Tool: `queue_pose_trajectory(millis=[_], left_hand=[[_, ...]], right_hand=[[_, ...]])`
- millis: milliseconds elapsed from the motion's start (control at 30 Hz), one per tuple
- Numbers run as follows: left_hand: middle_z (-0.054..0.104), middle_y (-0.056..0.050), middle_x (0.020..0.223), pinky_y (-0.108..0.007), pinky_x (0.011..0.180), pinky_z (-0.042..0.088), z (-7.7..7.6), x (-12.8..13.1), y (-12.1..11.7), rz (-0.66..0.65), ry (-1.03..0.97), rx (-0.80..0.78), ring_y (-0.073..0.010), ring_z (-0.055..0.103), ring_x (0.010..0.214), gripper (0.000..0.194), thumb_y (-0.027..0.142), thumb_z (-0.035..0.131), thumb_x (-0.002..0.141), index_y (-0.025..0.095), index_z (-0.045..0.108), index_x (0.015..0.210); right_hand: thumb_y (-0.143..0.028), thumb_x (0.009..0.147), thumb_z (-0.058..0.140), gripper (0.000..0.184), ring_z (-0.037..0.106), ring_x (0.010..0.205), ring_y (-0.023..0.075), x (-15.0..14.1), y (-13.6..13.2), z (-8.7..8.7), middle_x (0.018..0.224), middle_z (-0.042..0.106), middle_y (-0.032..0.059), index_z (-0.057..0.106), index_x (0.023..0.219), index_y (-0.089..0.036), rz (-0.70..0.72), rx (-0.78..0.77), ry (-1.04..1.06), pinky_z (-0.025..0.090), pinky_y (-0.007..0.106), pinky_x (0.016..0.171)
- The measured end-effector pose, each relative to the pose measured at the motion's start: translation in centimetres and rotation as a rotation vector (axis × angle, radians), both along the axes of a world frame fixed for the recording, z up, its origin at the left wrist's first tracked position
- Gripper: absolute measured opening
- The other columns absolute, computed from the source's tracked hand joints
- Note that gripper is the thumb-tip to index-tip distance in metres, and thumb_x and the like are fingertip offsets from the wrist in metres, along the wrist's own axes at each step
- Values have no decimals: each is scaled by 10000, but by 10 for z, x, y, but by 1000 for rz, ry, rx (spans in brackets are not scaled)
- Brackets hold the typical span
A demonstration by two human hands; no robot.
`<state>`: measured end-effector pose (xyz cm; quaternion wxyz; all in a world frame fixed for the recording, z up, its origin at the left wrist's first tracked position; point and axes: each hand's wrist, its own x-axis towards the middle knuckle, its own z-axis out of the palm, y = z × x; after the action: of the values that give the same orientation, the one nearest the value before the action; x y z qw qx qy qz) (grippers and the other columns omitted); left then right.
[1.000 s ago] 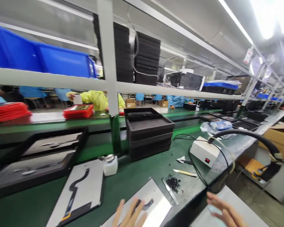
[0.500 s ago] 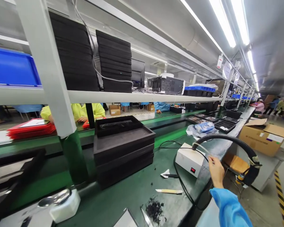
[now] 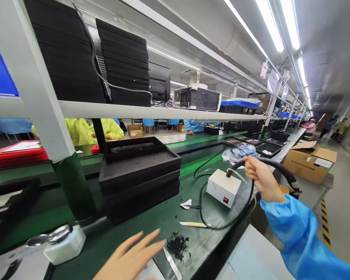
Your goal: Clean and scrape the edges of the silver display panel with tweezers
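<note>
My right hand is closed around a black cable, raising a loop of it above the bench. The cable hangs down past a white box with a red switch. From the box's top rises a black corrugated hose, which passes behind my right hand. A thin clear tube runs alongside. My left hand is over the bench's near edge, fingers spread and holding nothing. Beside its fingertips lie a heap of black scraps and a slim metal tool.
A yellow-handled blade lies under the cable loop. Stacked black trays stand behind, with a white dispenser bottle at front left. A shelf crosses above. An opened cardboard box stands right. People sit across the bench.
My right hand has moved up and left, lifting the black cable into a loop. My left hand has come into view at the bottom. The view has shifted to the right.
</note>
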<state>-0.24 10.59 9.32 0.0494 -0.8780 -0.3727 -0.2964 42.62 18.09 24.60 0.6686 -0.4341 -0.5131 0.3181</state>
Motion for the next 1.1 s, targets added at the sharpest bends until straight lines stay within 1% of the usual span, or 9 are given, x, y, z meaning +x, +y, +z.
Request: queue_pose_trajectory(millis=[100,200,267,367,500,667,933,1033,1100], left_hand=[[368,-35,1571,-448,1149,386,40,97,37,-175,84,-291,-270,397,1416,659,487,521,942,320,287,1535],[260,-202,1594,-485,1177,316,56,176,82,-91,72,-338,-328,237,1481,811,340,622,897,93,201,1545],[316,-199,1575,-519,1168,312,50,205,105,-69,74,-294,-334,231,1482,637,231,532,940,101,282,1510],[599,-133,1344,-463,1064,445,28,226,124,-123,129,-230,-251,548,1271,354,141,389,999,150,515,1330],[688,-71,1097,-414,917,540,-2,256,130,-227,297,-159,-205,661,1026,216,166,517,985,148,608,1181],[676,-58,1029,-389,818,572,-25,306,136,-295,499,-56,-194,668,929,161,159,558,967,129,626,1110],[679,-58,1035,-357,773,594,-41,325,159,-271,594,-25,-185,676,920,107,146,600,945,117,644,1038],[681,-35,938,-338,746,586,-36,321,166,-291,553,-63,-163,673,839,57,168,627,932,120,652,951],[669,-9,853,-323,727,576,-21,317,171,-327,494,-90,-150,661,785,72,187,656,914,127,649,874]], right_hand=[[-490,910,569,322,165,402,45,-23,8,54,536,226,-121,517,808,-190,32,112,128,178,135,345],[-309,1010,446,268,179,377,40,-33,19,100,511,252,-118,510,787,-175,32,183,204,175,115,329],[-243,1022,413,263,193,363,37,-26,22,125,496,272,-118,530,801,-164,14,213,229,172,109,319],[-184,991,468,224,198,345,25,8,17,153,476,286,-124,527,776,-161,-50,217,243,178,105,307],[-100,954,498,263,183,323,-1,78,4,169,477,328,-120,500,695,-145,-163,77,203,135,109,286],[-173,987,548,242,190,325,-5,146,4,137,513,347,-131,539,750,-127,-349,-163,134,105,123,271],[-291,951,614,195,221,323,-2,193,-26,24,520,386,-119,600,846,-127,-411,-188,84,134,131,279],[-317,866,692,196,221,310,6,199,-32,-3,502,373,-114,618,829,-139,-395,-121,77,120,150,275],[-326,839,712,207,214,314,9,202,-28,-10,499,357,-117,615,809,-146,-392,-74,81,116,155,281]])
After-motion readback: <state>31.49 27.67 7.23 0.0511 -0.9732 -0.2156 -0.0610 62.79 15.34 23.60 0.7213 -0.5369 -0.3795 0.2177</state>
